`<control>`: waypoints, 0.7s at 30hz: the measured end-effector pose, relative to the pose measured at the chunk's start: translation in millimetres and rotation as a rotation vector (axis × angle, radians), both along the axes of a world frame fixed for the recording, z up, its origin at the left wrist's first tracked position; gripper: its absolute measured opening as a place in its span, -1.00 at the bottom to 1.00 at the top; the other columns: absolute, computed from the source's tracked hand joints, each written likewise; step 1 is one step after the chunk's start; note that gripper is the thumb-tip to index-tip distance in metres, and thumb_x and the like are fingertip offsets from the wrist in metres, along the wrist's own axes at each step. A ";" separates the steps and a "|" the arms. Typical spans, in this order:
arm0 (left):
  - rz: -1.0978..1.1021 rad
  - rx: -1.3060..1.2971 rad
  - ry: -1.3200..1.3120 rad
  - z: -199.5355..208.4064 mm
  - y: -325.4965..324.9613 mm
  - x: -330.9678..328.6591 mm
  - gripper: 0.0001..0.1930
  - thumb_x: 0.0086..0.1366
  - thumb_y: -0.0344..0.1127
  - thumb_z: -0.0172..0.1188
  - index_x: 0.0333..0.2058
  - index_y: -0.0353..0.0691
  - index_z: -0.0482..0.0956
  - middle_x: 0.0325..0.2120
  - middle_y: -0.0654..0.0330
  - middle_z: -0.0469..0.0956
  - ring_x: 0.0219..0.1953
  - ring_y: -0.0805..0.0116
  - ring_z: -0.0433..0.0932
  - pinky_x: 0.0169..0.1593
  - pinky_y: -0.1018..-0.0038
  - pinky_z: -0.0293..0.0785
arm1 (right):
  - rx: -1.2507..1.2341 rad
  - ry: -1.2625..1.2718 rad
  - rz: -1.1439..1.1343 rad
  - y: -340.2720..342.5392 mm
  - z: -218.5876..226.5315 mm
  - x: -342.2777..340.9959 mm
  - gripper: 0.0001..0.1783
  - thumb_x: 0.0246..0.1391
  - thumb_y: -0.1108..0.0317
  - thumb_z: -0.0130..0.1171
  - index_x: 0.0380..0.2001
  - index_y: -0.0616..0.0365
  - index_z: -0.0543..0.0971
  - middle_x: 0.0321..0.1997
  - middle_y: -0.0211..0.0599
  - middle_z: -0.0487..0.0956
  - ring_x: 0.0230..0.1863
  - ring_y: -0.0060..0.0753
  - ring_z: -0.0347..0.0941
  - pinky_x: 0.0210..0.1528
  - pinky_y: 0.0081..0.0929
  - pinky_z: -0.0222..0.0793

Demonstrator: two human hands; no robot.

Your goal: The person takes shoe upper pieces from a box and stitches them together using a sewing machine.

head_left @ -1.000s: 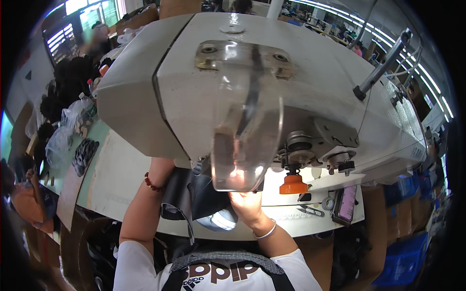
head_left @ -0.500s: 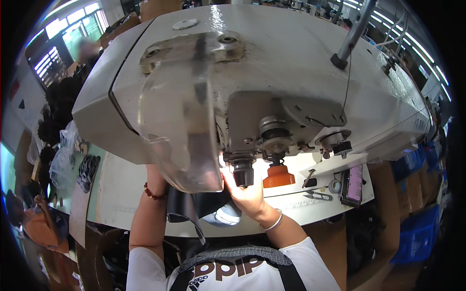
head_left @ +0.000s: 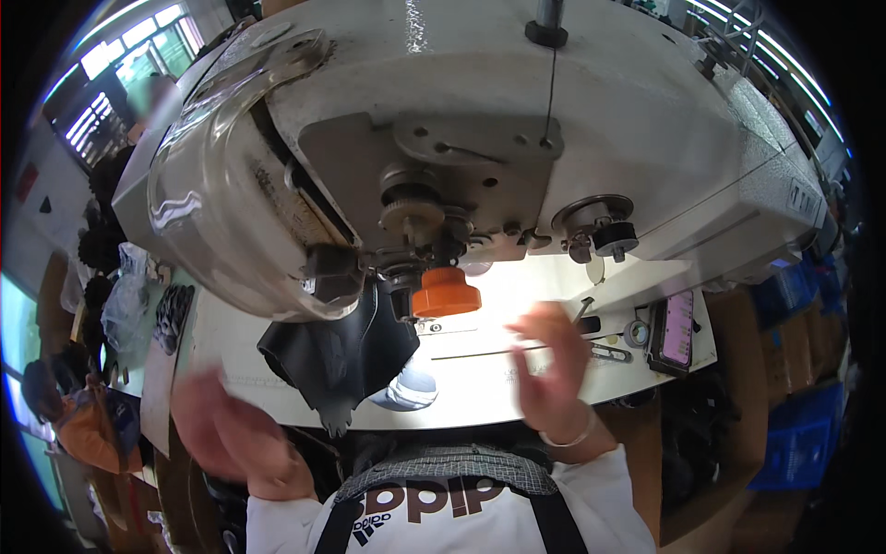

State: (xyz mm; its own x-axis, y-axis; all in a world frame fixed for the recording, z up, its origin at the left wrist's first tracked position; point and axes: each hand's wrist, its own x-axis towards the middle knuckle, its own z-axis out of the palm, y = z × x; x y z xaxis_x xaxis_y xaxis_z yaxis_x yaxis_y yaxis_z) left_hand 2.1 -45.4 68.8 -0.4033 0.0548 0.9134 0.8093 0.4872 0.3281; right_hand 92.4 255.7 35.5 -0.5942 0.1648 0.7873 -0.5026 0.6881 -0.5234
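Observation:
Below the head of a grey industrial sewing machine (head_left: 646,120) hangs a dark, leather-like piece (head_left: 343,355), draped over the table's near side with no hand on it. My left hand (head_left: 221,429) is off to its left, smeared by motion, so its fingers are unclear. To the right of the piece, my right hand (head_left: 556,365) is lifted over the white table (head_left: 480,397), thumb and fingers apart and nothing in them. An orange round part (head_left: 447,294) sits under the machine head, between the piece and my right hand. A clear guard (head_left: 208,222) curves down at the left.
On the table's right lie thread snips (head_left: 611,354), a tape roll (head_left: 636,333) and a dark box with a pink inside (head_left: 676,332). Blue crates (head_left: 798,443) stand beyond. At the left are a plastic bag (head_left: 125,300) and a person in orange (head_left: 92,429).
Both hands have come out from under the machine head, the left one back and leftward, the right one rightward. The dark piece is let go. My view has shifted right across the machine.

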 end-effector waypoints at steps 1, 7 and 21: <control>0.015 -0.135 0.069 -2.3 6.6 17.7 -0.55 0.34 -0.19 0.09 0.03 -0.48 0.51 -0.17 -0.01 0.61 -0.23 0.12 0.60 -0.12 0.30 0.55 | 0.067 0.149 -0.124 16.9 6.8 19.1 -0.75 0.07 0.41 0.25 -0.18 0.29 0.57 -0.22 -0.06 0.54 -0.19 -0.11 0.49 -0.13 -0.27 0.41; -0.070 -0.602 -0.270 -43.0 94.0 31.5 0.05 0.02 -0.10 0.49 0.32 -0.54 0.06 0.30 -0.32 0.09 0.36 -0.35 0.07 0.40 -0.05 0.06 | -0.029 0.809 -1.017 200.2 58.6 76.0 -0.63 0.37 0.34 -0.09 0.04 0.46 0.45 0.07 0.10 0.52 0.03 -0.05 0.49 0.17 -0.27 0.35; -0.092 -0.437 -0.367 -22.6 103.3 16.5 -0.30 0.06 -0.36 0.37 0.19 -0.39 0.34 0.13 -0.10 0.32 0.15 -0.05 0.33 0.23 0.13 0.30 | 0.861 -0.188 -1.311 545.6 153.6 177.2 -0.48 0.35 0.19 -0.11 0.25 0.25 0.37 0.12 0.16 0.53 0.15 0.14 0.47 0.17 -0.16 0.37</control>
